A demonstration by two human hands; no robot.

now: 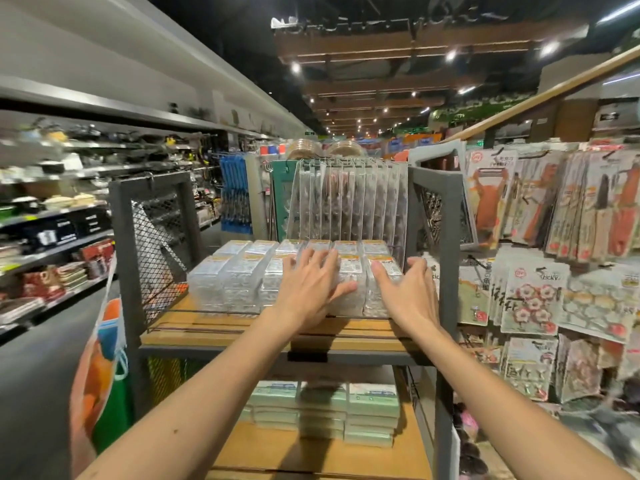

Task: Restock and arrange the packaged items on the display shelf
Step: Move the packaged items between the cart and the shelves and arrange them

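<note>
1. Two rows of clear packs [239, 278] with yellow labels stand on the upper wooden board of the display shelf [214, 330], pushed towards its back and right side.
2. The left hand [311, 289] lies flat on top of the front row, fingers straight and fanned wide, thumb down against the front face of a pack; it clasps nothing.
3. The right hand [405, 289] cups the right-end stack, its span wide: thumb across the top, fingers along the stack's right side (their tips are blurred).
4. Behind the rows hang more clear blister packs [349, 199] on wire hooks.
5. A mesh side panel [156, 237] closes the unit's left end.
6. Pale green packs [370, 403] are stacked on the board below.
</note>
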